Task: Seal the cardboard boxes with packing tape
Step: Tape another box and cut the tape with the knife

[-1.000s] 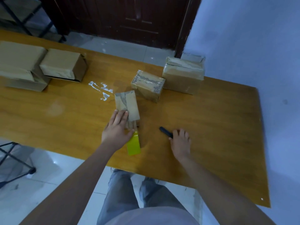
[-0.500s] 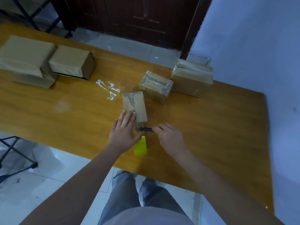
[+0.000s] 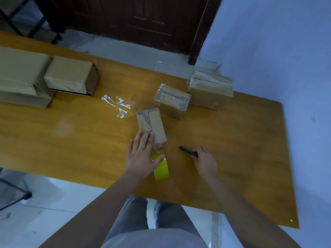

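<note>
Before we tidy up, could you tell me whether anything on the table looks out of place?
Yes: torn whitish tape scraps are stuck to the bare table left of the small box, looking like leftover residue.

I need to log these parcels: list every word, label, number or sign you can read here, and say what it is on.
No text can be read.
Small box under the left hand: dark printed rows along the taped seam, too blurred to read.
Middle box: similar printed rows on top, unreadable.
Far box: print on the tape, unreadable.
Yellow tape roll: no lettering visible.
Dark cutter in the right hand: no marking visible.
</note>
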A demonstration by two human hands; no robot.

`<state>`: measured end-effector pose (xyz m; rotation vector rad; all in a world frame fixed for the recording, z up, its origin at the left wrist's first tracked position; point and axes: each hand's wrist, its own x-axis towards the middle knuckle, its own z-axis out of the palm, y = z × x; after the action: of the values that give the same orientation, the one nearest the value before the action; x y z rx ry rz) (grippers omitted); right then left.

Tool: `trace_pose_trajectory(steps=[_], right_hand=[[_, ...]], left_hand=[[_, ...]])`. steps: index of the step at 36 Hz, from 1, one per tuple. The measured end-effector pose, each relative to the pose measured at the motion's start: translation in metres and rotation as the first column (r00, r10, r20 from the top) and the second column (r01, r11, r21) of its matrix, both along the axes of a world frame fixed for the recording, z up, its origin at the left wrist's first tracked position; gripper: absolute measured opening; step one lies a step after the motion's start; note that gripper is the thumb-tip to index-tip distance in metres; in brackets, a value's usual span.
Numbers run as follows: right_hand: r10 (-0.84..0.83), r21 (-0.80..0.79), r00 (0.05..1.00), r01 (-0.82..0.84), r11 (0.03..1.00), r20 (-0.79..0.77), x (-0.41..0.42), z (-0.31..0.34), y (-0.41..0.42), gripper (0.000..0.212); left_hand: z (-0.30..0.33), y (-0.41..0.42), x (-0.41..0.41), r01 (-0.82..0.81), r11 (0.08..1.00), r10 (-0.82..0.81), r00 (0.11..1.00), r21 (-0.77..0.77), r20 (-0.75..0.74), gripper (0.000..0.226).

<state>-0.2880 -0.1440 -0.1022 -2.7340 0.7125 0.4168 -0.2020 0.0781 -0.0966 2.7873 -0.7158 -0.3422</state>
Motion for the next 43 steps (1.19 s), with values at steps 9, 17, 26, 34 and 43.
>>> trace_pose_trajectory(steps=[9, 17, 26, 34, 43], right_hand=[[-0.322, 0.418, 0.914, 0.199, 0.886, 0.246, 0.018, 0.001, 0.055, 0.024], [-0.514, 0.854, 0.858, 0.287, 0.434, -0.027, 0.034, 0.016, 0.100, 0.017], [-0.546, 0.834, 0.838, 0.317, 0.452, -0.022, 0.025, 0.031, 0.109, 0.016], [-0.612, 0.831, 0.791, 0.351, 0.432, -0.016, 0.010, 0.033, 0.114, 0.012], [-0.723, 0.812, 0.690, 0.436, 0.389, -0.024, -0.001, 0.035, 0.096, 0.008]], left_hand=[[-0.004, 0.002, 0.004, 0.052, 0.999, -0.052, 0.992, 0.003, 0.114, 0.094], [-0.009, 0.006, 0.009, 0.108, 0.993, -0.100, 0.984, -0.047, 0.150, 0.093], [0.002, 0.012, 0.037, 0.195, 0.960, -0.124, 0.940, -0.200, 0.319, 0.063], [0.002, 0.000, 0.055, 0.293, 0.954, -0.242, 0.877, -0.063, 0.414, 0.043], [-0.004, 0.000, 0.073, 0.472, 0.882, -0.446, 0.829, 0.004, 0.337, 0.063]])
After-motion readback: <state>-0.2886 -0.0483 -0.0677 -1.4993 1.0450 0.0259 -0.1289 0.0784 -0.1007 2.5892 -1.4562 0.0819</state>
